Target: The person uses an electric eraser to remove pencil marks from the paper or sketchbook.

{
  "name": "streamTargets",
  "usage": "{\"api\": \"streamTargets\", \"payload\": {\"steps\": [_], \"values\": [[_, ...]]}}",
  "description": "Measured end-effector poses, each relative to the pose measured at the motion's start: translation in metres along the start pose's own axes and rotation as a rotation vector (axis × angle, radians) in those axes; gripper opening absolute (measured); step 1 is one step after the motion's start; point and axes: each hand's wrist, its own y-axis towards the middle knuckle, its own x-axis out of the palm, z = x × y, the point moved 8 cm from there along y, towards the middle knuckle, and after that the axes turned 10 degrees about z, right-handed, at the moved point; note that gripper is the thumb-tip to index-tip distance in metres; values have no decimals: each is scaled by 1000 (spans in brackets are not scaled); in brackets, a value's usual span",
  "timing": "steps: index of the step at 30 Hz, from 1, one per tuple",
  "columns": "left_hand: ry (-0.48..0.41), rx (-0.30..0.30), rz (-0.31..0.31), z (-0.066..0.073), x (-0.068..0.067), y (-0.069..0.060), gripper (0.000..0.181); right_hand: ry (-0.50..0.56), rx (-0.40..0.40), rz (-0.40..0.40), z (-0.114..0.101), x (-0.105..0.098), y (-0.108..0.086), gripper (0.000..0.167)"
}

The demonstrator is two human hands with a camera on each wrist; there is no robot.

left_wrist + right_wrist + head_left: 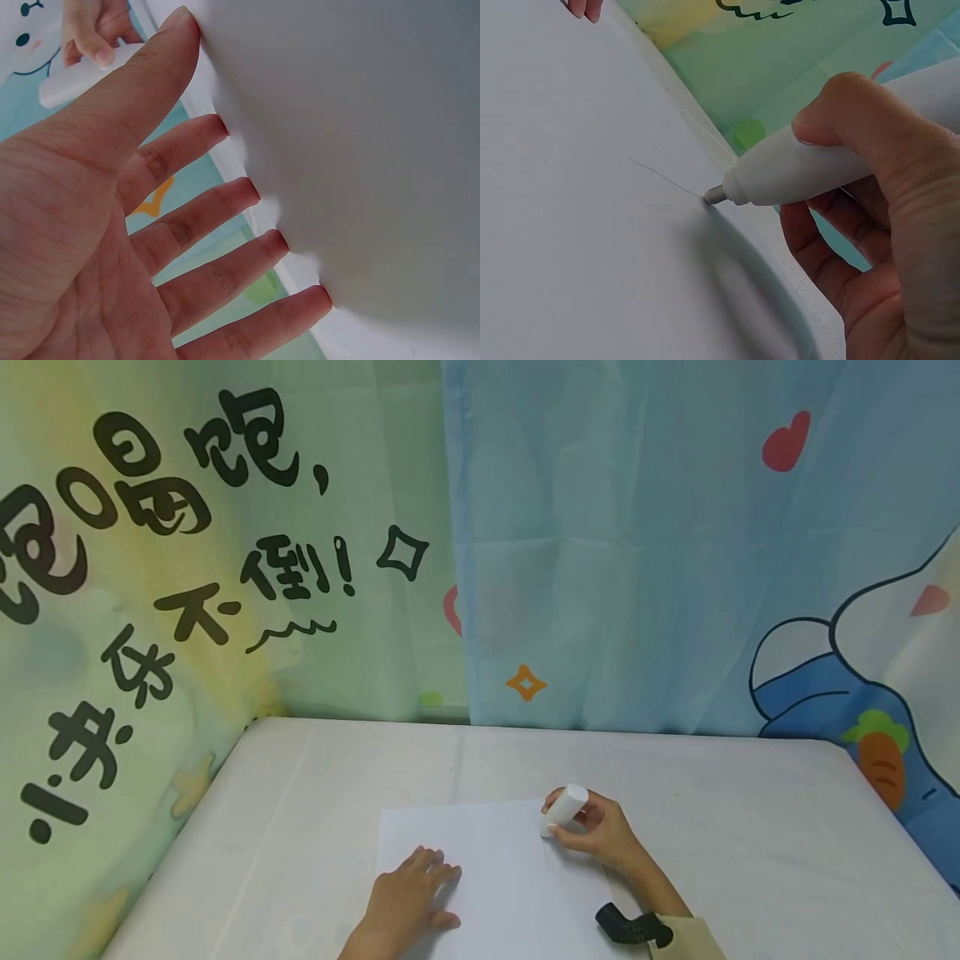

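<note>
A sheet of white paper (510, 877) lies on the table. My right hand (603, 831) grips a thick white pen-shaped tool, which looks like an electric eraser (564, 810), tilted over the sheet's far right part. In the right wrist view, the thumb lies along the eraser's body (795, 169), and its narrow grey tip touches the paper at the end of a thin, faint line (664, 177). My left hand (408, 893) rests on the left part of the sheet. Its fingers (202, 232) are spread and straight, fingertips against the paper in the left wrist view.
The table (315, 827) has a white cover. Behind it hang a green curtain (375, 635) with black writing and a blue curtain (637, 568) with cartoon prints. A black strap piece (630, 927) sits by the right sleeve (686, 939).
</note>
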Motion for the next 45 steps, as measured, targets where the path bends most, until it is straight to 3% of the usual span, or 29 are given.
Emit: {"api": "streamTargets", "payload": {"steps": [23,37,45], "values": [[7,1,-11,0,-1,-1,57,52,18,-31,1,1,-2,37],[12,3,-4,1,-1,-1,57,10,45,-24,4,0,-2,38],[18,29,32,2,-2,-1,57,-9,55,-26,5,0,-3,37]]}}
